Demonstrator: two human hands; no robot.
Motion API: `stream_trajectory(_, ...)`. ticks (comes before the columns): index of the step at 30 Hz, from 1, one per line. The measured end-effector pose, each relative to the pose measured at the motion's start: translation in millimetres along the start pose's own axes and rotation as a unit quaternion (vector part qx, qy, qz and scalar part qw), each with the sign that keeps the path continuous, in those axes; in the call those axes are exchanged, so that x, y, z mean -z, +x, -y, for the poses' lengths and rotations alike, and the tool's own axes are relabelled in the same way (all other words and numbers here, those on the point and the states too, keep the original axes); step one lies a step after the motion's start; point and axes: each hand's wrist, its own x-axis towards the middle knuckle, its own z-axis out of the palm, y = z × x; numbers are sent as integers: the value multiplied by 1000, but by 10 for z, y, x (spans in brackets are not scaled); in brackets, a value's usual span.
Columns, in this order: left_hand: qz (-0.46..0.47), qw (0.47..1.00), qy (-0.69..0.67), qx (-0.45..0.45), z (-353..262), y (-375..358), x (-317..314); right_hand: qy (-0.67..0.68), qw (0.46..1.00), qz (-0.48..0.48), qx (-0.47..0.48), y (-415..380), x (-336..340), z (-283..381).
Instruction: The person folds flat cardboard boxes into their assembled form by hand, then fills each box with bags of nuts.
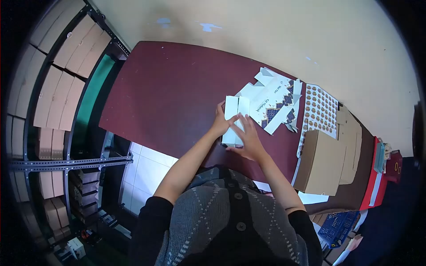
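Note:
A small white cardboard box (231, 108) with flaps on its top lies on the dark red table (168, 88), near its front edge. My left hand (220, 122) rests on the box's left side, thumb reaching across its top. On the right side of the box is my right hand (247, 139), its fingers spread over the top and lower end. The two hands nearly meet at the middle of the box. Just beyond it to the right lie flat white printed carton blanks (277, 99) with dark blue patterns and lettering.
A sheet of round stickers (318, 108) lies right of the blanks, beside a brown cardboard box (317, 162). A red object (372, 181) is at the far right, a blue basket (337, 228) below. Shelves with boxes (53, 93) stand at the left.

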Motion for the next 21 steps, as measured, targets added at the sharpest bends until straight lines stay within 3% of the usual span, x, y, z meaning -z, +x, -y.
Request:
stream_trajectory(5, -7, 999, 34, 16, -71, -5, 4, -7, 998, 59, -7, -79, -148, -47)
stream_trajectory(7, -9, 1000, 12, 25, -63, -1, 2, -81, 996, 32, 11, -115, -250, -67)
stream_trajectory(13, -14, 998, 49, 32, -202, -58, -11, -82, 995, -64, 14, -301, -646, -272)
stream_trajectory(21, 1, 1000, 2, 24, -41, -9, -6, -109, 992, -63, 11, -287, -614, -239)
